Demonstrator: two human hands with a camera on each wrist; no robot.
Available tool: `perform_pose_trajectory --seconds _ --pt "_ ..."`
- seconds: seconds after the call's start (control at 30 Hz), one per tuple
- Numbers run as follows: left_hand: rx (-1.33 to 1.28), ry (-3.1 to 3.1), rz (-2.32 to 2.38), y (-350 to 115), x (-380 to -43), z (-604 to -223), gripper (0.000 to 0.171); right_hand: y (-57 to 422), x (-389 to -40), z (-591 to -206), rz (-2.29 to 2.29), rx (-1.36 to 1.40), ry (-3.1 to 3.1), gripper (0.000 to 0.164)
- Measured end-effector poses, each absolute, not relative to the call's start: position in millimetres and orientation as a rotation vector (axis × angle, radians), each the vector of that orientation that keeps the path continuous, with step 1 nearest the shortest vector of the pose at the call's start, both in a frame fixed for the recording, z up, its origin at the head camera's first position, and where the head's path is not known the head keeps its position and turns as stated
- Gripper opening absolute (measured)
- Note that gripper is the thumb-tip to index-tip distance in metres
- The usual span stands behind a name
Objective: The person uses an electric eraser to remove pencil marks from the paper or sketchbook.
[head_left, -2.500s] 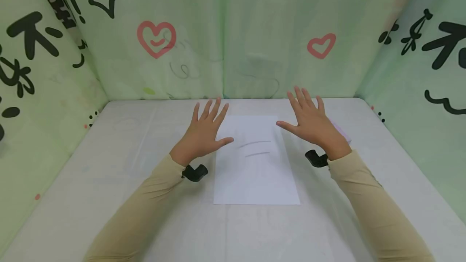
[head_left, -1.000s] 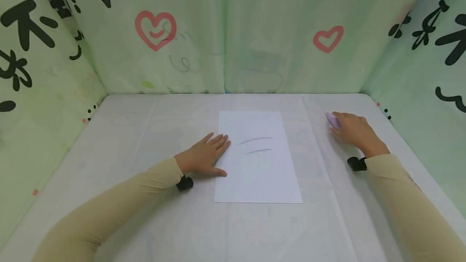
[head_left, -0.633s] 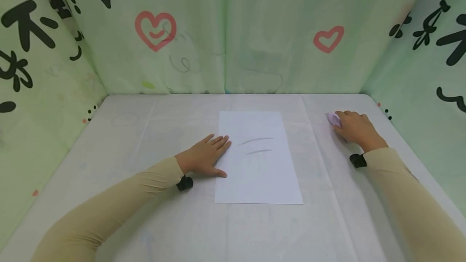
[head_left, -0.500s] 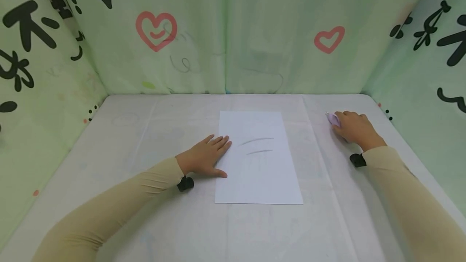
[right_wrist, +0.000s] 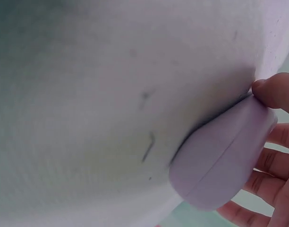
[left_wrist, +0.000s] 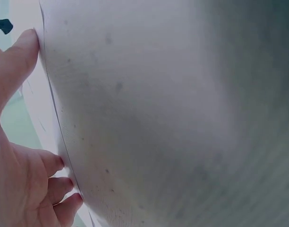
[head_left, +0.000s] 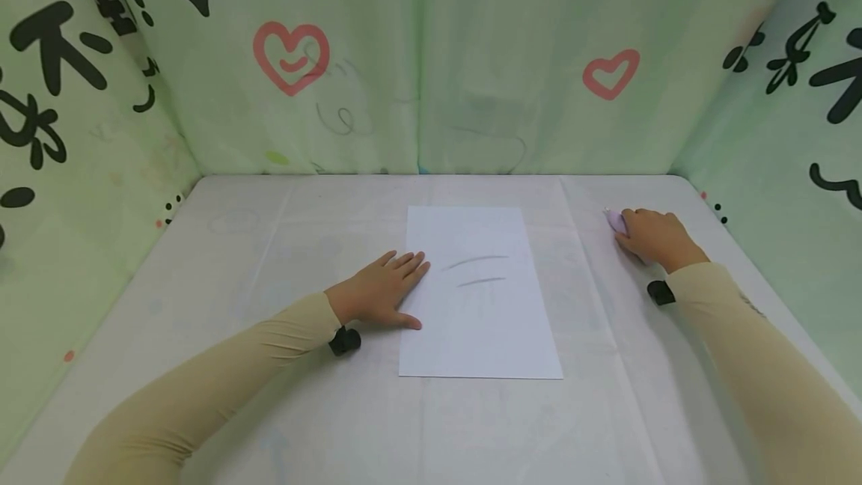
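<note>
A white sheet of paper (head_left: pixel 478 335) with two short grey strokes lies mid-table. My left hand (head_left: pixel 379 290) rests across its left edge, fingers straight and thumb spread; in the left wrist view the thumb and fingertips of that hand (left_wrist: pixel 21 175) meet the paper's edge. Right of the sheet, my right hand (head_left: pixel 656 236) holds a lavender, teardrop-shaped object (head_left: pixel 616 221) low at the tabletop. Seen from the right wrist, this smooth object (right_wrist: pixel 220 156) has a lengthwise seam, with the thumb at its narrow end and fingers along the far side. Its exact kind is unclear.
A white cloth with creases covers the table (head_left: pixel 323 425). Green printed curtains (head_left: pixel 498 66) enclose the back and both sides. A black wrist camera sits under the left wrist (head_left: pixel 345 340) and another under the right wrist (head_left: pixel 661 292).
Both hands were raised and spread above the paper. The left came down onto its left edge; the right moved right and took hold of the lavender object. Recently both stay nearly still.
</note>
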State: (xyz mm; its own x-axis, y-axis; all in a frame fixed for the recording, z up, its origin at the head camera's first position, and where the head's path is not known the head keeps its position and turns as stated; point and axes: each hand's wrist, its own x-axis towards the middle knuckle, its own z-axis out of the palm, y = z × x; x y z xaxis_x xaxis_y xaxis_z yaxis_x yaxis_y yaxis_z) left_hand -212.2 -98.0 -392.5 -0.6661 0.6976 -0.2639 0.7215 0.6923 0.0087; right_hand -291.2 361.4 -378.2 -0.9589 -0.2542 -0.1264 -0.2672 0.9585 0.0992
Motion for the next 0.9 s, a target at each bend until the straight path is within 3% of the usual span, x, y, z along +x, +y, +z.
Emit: perform_pose_trajectory --seconds 0.17,0.53,0.9 --pt "1.120 2.651 -0.140 -97.3 -211.8 -392.3 0.096 362.0 -290.5 -379.3 0.176 -0.454 3.015 0.025" --pt "1.104 2.653 -0.147 -97.2 -212.0 -395.5 0.096 356.8 -287.3 -379.7 0.217 -0.660 3.157 0.030" --pt "1.117 2.660 -0.141 -98.0 -212.3 -394.7 0.096 340.0 -280.9 -375.0 0.174 -1.185 3.355 0.032"
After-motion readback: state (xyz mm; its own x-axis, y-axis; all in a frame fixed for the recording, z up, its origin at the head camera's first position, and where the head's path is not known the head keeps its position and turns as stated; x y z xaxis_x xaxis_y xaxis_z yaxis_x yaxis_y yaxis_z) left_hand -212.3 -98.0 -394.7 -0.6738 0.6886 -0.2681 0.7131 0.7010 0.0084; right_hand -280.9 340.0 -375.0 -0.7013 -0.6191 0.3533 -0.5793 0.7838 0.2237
